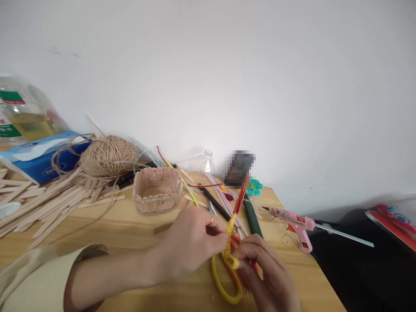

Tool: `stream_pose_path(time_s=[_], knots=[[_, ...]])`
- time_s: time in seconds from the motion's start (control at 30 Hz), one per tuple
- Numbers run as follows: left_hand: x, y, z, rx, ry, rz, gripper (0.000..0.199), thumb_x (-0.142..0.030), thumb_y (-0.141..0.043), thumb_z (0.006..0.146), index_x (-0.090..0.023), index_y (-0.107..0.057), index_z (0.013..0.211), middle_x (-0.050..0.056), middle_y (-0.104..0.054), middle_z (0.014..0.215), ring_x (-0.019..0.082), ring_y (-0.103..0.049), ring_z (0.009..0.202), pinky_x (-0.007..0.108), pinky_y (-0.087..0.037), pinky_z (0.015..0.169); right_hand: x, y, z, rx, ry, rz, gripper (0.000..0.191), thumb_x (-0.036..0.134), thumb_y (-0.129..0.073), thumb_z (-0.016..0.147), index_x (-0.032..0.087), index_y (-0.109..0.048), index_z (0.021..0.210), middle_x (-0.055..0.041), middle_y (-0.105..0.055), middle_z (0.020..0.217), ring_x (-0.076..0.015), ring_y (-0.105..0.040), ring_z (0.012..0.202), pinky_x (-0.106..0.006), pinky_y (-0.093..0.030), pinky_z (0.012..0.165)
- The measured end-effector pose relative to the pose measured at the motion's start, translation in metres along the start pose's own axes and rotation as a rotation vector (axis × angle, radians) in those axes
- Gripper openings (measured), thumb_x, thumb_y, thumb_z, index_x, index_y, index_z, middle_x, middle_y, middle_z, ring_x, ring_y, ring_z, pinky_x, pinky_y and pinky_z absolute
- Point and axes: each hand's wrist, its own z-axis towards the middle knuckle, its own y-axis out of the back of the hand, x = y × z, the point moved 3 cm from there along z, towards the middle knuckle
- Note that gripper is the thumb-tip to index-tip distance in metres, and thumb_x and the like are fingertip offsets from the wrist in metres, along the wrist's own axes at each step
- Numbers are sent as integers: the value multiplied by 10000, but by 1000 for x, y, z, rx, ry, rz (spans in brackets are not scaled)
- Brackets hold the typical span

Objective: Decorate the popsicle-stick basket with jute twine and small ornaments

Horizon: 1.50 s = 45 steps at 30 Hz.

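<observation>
My left hand [198,238] pinches a yellow strip [230,227] between thumb and fingertips. Close on its right, my right hand [263,264] grips the curled yellow end [233,261] of what looks like the same strip. Scissors with a yellow and red handle [222,292] lie on the table below and between my hands, partly covered by them. A small oval basket of wooden sticks [157,203] stands beyond my left hand. A yellow pipe cleaner [190,190] runs down from behind the basket to my left hand.
Twine ball [108,156], craft sticks [48,208] and a blue tissue pack [45,167] lie at the left. Bottles [27,117] stand behind them. A pink glue gun [297,223] rests near the table's right edge. A teal flower [254,186] lies at the back.
</observation>
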Motion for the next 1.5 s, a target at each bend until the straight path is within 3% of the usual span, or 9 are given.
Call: stream_pose_path(time_s=[0.2,0.4,0.63,0.83,0.93,1.1,1.23,1.37,1.5], knots=[[1,-1,-2,-44,-61,123,208,-215,-517,766,-146,-627,603,-22,-544,559,109,-457,545,214,-310,503,-7,-4,5,61,-309,239,192,290,-569,869,203,-575,698,16,-495,676,-113,-483,594,-206,-392,518],[0,-1,-4,-36,-90,172,224,-240,-526,812,-150,-699,704,4,-642,645,126,-531,587,222,-356,540,-13,-11,3,31,-636,506,355,507,-670,750,173,-579,672,35,-456,638,-61,-320,448,-201,-239,382],[-6,-1,-13,49,-94,160,239,-227,-500,846,-168,-705,739,13,-674,733,145,-578,682,230,-407,631,-26,-16,-1,122,-676,634,326,443,-764,675,172,-583,669,65,-404,507,-56,-296,412,-190,-187,366],[-11,-6,-19,43,-156,108,199,-124,-565,725,-206,-709,834,4,-688,869,147,-605,783,236,-458,730,-16,-10,-1,0,-792,706,344,393,-840,577,155,-600,646,45,-495,560,-59,-367,476,-178,-263,416],[-11,-9,-18,-9,-137,109,182,-168,-677,655,-182,-707,834,28,-676,871,173,-609,789,270,-471,746,-8,-8,1,-61,-813,748,380,381,-855,554,167,-555,647,62,-473,558,-54,-364,485,-172,-269,433],[-5,-13,-18,-83,-179,188,145,-160,-730,684,-139,-712,827,72,-671,820,201,-613,769,313,-475,728,-9,-10,2,22,-742,691,365,498,-757,656,184,-625,786,23,-537,658,-69,-372,494,-187,-304,439],[-4,-16,-22,-66,-277,247,194,-139,-677,755,-185,-711,940,71,-671,831,200,-611,778,301,-476,716,-11,-12,1,39,-595,554,333,503,-722,688,176,-668,717,-36,-569,726,-156,-513,638,-231,-401,511],[-5,-11,-22,-49,-141,196,393,-129,-718,705,-201,-635,1082,28,-680,844,187,-604,785,296,-462,754,-7,-15,-3,-116,-625,656,291,476,-750,674,198,-664,686,-21,-573,726,-163,-531,704,-248,-439,627],[-11,-1,-17,124,-68,-5,134,-280,-583,844,-220,-626,956,-17,-673,830,140,-602,761,226,-448,684,-2,-16,-2,-142,-588,676,304,489,-750,670,197,-664,670,-17,-545,717,-154,-498,679,-244,-428,617]])
